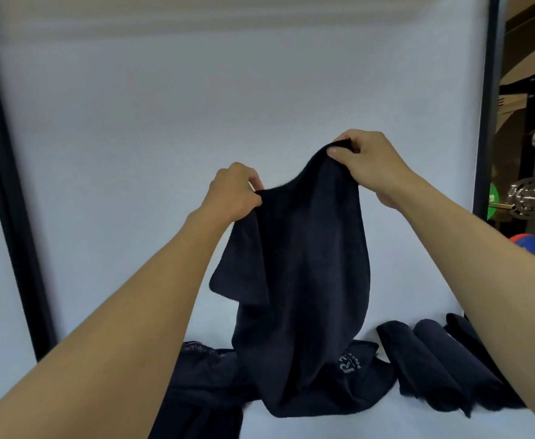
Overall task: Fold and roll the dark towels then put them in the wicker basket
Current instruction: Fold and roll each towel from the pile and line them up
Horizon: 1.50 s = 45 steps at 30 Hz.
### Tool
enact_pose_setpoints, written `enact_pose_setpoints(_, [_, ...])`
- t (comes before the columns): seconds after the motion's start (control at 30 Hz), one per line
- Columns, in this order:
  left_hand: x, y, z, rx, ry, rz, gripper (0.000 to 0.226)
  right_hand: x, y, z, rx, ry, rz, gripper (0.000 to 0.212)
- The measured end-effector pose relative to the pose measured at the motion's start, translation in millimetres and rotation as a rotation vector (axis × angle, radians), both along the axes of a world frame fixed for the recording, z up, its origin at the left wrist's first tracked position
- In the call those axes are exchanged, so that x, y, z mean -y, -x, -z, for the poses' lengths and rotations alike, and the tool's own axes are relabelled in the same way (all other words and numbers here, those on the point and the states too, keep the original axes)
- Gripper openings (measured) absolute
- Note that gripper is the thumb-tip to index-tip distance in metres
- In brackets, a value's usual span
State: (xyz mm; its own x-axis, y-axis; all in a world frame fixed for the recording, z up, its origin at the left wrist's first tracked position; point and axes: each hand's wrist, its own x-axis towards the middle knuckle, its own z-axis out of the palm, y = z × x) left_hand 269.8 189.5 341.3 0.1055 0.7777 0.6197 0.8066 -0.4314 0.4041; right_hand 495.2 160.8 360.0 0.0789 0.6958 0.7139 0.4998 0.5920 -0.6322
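A dark navy towel (304,280) hangs in the air above the white table (339,423), its lower end touching the cloth below. My left hand (233,191) pinches its upper edge on the left, and my right hand (367,163) pinches an upper corner higher on the right. More dark towels lie in a heap (203,384) under it, one showing pale lettering. Three rolled or folded dark towels (430,365) lie side by side at the right, partly behind my right forearm. No wicker basket is in view.
A white panel (196,106) with black frame posts (3,185) stands right behind the table. Past its right post are gym weights and a barbell (529,198), plus coloured balls (532,245).
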Motion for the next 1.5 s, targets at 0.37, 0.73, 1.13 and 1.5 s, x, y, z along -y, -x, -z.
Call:
enact_pose_setpoints(0.37, [-12,55,41,-0.198,0.327,-0.08,0.016,-2,-52,3,0.112,0.051,0.379,0.021])
enact_pose_setpoints(0.73, [-79,24,-80,0.97,-0.115,0.276,0.014,-69,-81,-63,-0.472,0.104,-0.095,0.007])
enact_pose_setpoints(1.13, [-11,19,-191,0.979,-0.494,0.516,0.014,-9,-84,-153,-0.581,-0.24,-0.395,0.014])
enact_pose_setpoints(1.5, [147,54,-81,0.833,-0.412,0.33,0.01,150,-65,-60,-0.448,-0.176,-0.102,0.011])
